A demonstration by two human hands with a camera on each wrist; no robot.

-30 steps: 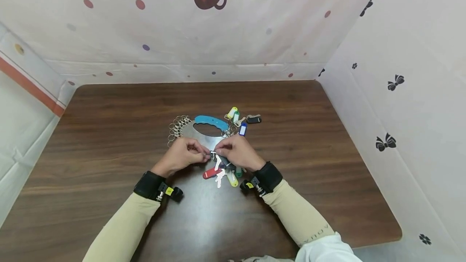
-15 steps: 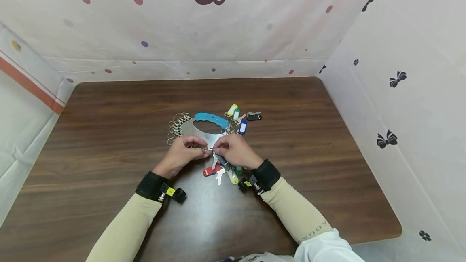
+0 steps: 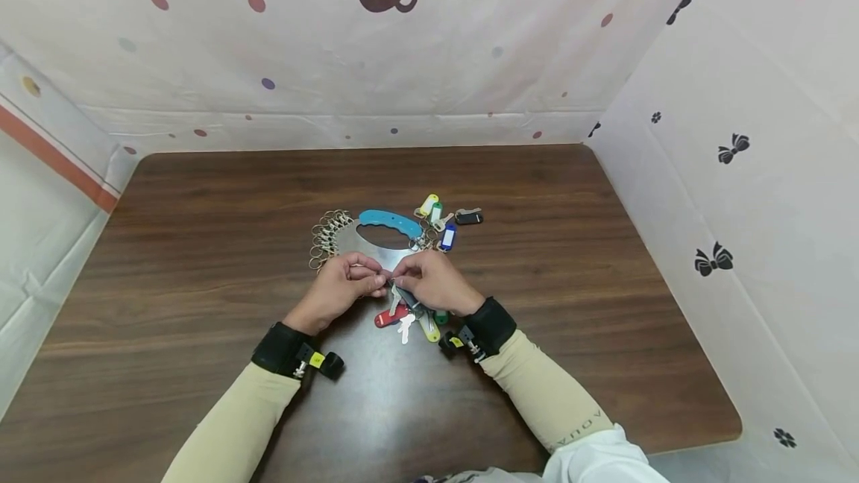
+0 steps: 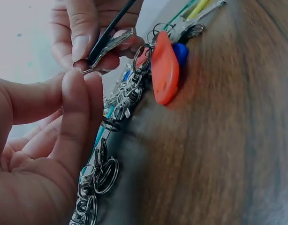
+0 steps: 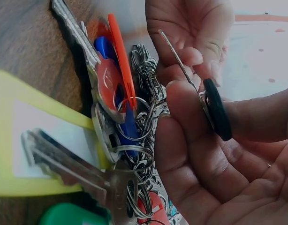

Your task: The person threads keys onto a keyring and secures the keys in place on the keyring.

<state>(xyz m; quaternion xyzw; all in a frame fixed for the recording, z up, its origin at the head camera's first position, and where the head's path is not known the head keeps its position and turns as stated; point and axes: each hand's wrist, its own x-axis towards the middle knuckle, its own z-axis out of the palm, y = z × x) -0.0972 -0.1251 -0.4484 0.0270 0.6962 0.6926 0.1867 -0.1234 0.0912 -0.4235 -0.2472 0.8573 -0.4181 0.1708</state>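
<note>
My left hand (image 3: 338,289) pinches part of a thin metal ring (image 4: 87,71) between thumb and fingertip. Facing it, my right hand (image 3: 436,282) holds a black key tag (image 5: 216,110) and a silver key (image 5: 179,61) between thumb and fingers. Both sets of fingertips nearly meet, hiding most of the ring. Beneath them lies a round metal key holder (image 3: 349,241) with a blue handle (image 3: 391,222). Clips and split rings (image 4: 104,176) line its edge. A red tag (image 3: 391,316) and a yellow tag (image 3: 429,328) hang at its near side.
Beyond the right hand lie a yellow tag (image 3: 427,206), a green tag (image 3: 436,212), a blue tag (image 3: 447,237) and a black tag (image 3: 468,218), with keys. Bare rings (image 3: 325,237) fringe the holder's left side. The wooden table (image 3: 201,244) meets patterned cloth walls.
The fingertips have drawn closer together over the ring, covering the metal clip seen between them earlier. My left hand has shifted slightly right; the key holder stays in place.
</note>
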